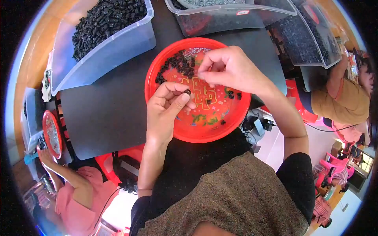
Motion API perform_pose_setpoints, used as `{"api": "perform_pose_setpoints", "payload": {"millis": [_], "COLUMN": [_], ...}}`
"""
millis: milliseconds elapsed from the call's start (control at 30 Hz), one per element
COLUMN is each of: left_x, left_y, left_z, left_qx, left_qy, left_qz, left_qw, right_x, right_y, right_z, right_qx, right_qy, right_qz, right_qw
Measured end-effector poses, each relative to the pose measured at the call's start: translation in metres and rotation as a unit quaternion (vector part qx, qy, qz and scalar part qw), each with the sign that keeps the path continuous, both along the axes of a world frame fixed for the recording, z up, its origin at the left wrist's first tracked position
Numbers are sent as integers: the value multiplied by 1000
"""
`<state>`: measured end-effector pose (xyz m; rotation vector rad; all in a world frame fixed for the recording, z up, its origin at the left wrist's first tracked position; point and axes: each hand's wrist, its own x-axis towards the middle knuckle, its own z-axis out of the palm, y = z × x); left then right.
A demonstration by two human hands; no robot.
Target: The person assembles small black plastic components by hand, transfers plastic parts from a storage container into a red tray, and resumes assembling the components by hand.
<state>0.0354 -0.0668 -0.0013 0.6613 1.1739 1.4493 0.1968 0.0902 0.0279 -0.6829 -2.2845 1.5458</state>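
Note:
Over a round red tray (151,84) with a printed pattern, my left hand (167,101) pinches a small black plastic part (187,92) between thumb and forefinger. To its right and a little farther away, my right hand (232,70) is closed in a pinch; what its fingertips hold, if anything, is too small to make out. A pile of small black parts (181,65) lies at the tray's far left. Beside the pile, at the far rim, are small clear pieces (197,50). Several loose black parts (231,94) are scattered on the right side of the tray.
A clear bin (114,53) heaped with black parts stands at the far left of the dark table (102,114). Another clear bin (232,19) stands at the back, and one more (303,39) at the far right. People sit on both sides, one by another red tray (46,133).

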Motion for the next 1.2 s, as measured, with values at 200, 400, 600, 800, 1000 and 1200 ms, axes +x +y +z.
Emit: {"api": "perform_pose_setpoints", "payload": {"millis": [200, 400, 600, 800, 1000, 1200], "left_x": [3, 6, -2, -6, -15, -12], "left_y": [4, 3, 2, 3, 5, 4], "left_z": [3, 3, 4, 3, 0, -2], "left_qx": [-1, 24, 21, 52, 51, 25], "left_qy": [54, 79, 0, -159, -99, -77], "left_qz": [-8, 5, -44, -37, -28, -31], "left_qw": [998, 997, 999, 985, 993, 996], "right_x": [3, -1, -2, 8, 28, 29], "right_y": [-20, -22, -18, -16, -42, -56], "right_z": [10, 19, 20, 7, -7, -17], "right_qx": [-133, -111, -142, -25, 238, 299], "right_qy": [40, 21, 62, 52, -104, -145], "right_qz": [25, 30, 58, 29, 39, 29], "right_qw": [990, 993, 986, 998, 965, 943]}}
